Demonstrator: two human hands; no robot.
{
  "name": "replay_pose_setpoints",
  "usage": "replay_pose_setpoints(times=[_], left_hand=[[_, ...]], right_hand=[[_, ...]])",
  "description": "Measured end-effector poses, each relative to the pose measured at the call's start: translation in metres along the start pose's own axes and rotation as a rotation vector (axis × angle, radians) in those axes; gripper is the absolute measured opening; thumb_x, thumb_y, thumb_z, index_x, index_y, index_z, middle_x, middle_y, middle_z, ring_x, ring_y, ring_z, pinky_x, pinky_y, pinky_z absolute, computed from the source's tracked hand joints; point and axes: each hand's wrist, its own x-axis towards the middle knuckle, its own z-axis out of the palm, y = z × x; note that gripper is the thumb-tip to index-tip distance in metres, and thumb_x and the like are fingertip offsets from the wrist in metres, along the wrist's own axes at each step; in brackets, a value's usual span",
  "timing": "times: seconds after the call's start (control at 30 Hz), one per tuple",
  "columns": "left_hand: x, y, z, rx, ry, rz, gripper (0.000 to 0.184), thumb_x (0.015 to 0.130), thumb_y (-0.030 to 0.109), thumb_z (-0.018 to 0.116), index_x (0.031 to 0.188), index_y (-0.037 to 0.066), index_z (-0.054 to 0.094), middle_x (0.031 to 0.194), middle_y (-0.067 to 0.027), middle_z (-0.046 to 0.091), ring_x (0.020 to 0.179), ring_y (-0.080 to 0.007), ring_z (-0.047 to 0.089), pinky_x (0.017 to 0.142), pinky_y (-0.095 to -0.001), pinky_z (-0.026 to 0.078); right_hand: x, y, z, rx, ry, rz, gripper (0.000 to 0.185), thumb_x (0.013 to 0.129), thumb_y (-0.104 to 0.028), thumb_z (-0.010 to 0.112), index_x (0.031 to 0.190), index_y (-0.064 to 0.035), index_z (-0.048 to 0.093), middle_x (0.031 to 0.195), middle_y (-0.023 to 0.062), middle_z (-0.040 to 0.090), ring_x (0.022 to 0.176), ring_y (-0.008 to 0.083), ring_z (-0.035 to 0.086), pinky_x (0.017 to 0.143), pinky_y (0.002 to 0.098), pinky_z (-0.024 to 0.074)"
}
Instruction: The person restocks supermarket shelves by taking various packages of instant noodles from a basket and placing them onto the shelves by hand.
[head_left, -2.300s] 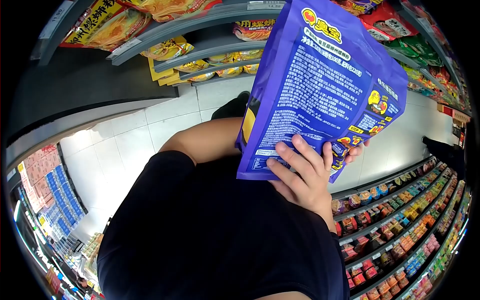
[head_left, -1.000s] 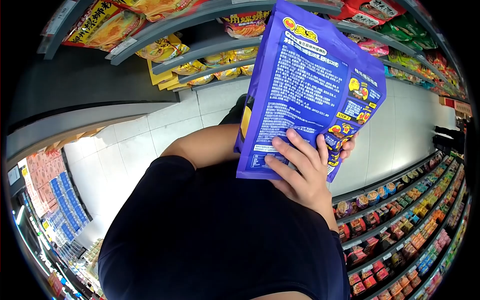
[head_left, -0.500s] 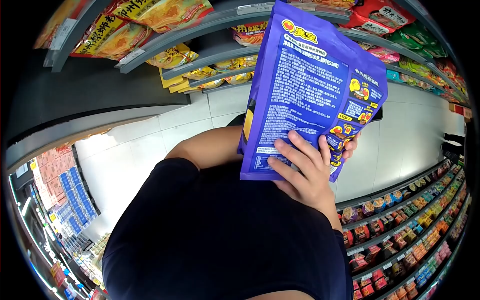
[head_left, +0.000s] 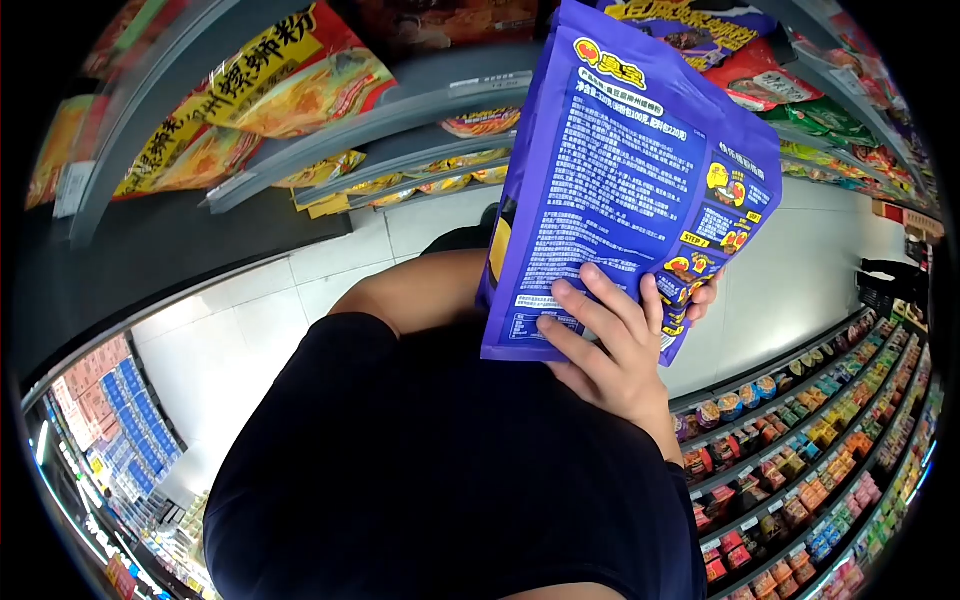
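A purple bag of instant rice noodles [head_left: 620, 190] is held tilted in front of my chest, its printed back facing me. Across the bag's lower part lies my right hand [head_left: 620, 345], with fingers spread over the text and pressed to the surface. My left forearm passes behind the bag. Fingertips of my left hand [head_left: 704, 297] show round the bag's lower right edge, while the rest of that hand is hidden.
Store shelves [head_left: 440, 100] with yellow and red noodle packets [head_left: 250, 90] stand ahead, close beyond the bag. More shelves of packaged food [head_left: 800, 470] line the right side. Stacked boxes [head_left: 135, 420] are at the left on the pale tiled floor [head_left: 230, 350]. Dark-clothed legs [head_left: 895, 280] show far right.
The shelves ahead now appear larger and lower in view. The bag and both hands keep nearly the same hold and position, with the bag's top tipped slightly right.
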Motion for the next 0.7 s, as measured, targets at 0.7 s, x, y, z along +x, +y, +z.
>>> replay_pose_setpoints(times=[0.7], left_hand=[[0.021, 0.002, -0.014, -0.080, -0.150, -0.017, 0.091, 0.076, 0.056, 0.074, 0.139, 0.001, 0.038, 0.118, -0.0213, 0.056, 0.111, -0.0343, 0.054, 0.094, -0.0392, 0.044]], right_hand=[[-0.002, 0.013, -0.007, -0.027, -0.047, -0.063, 0.038, 0.071, -0.022, 0.077, 0.108, -0.0191, 0.068, 0.133, -0.0022, 0.058, 0.132, 0.0207, 0.048, 0.116, 0.0497, 0.0149]])
